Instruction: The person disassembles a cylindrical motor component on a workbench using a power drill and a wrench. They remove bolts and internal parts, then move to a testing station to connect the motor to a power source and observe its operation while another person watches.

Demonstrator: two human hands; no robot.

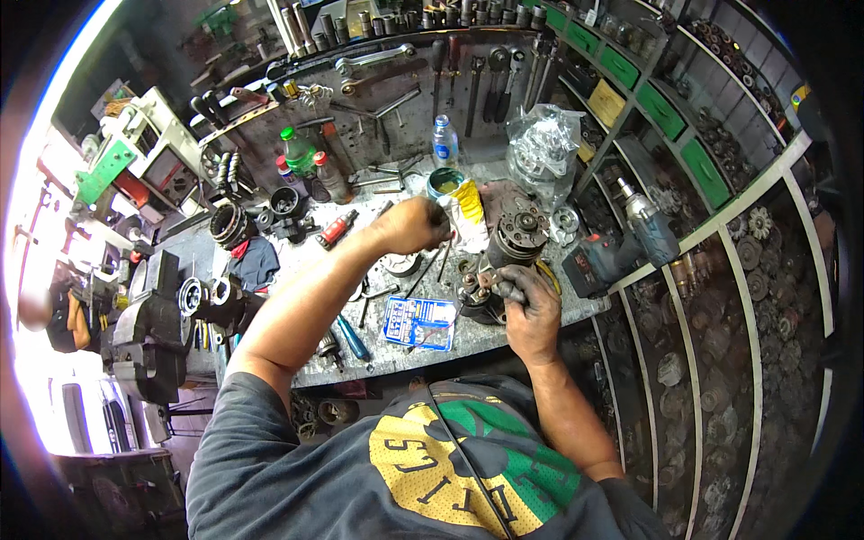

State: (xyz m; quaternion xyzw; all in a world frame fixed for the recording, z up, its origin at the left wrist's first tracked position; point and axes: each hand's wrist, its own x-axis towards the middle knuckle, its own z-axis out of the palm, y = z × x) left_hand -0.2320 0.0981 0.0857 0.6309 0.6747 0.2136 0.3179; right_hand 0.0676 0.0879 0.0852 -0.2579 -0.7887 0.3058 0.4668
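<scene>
My left hand (pixel 412 225) is closed around the handle of a thin tool whose shaft slants down toward a small dark metal part (pixel 475 293) at the bench's front edge. My right hand (pixel 529 304), black with grease, grips that part from the right. Just behind it sits a round, ribbed motor-like assembly (pixel 517 232) next to a yellow and white rag (pixel 468 209). A blue and white blister pack (pixel 418 322) lies on the grey bench (pixel 396 360) in front of my left forearm.
A cordless impact driver (pixel 621 247) lies at the bench's right end. Bottles (pixel 445 142), a tin and a clear plastic bag (pixel 543 144) stand at the back under a board of hung wrenches (pixel 378 61). A vice (pixel 153 328) sits left; shelves of parts (pixel 720 297) fill the right.
</scene>
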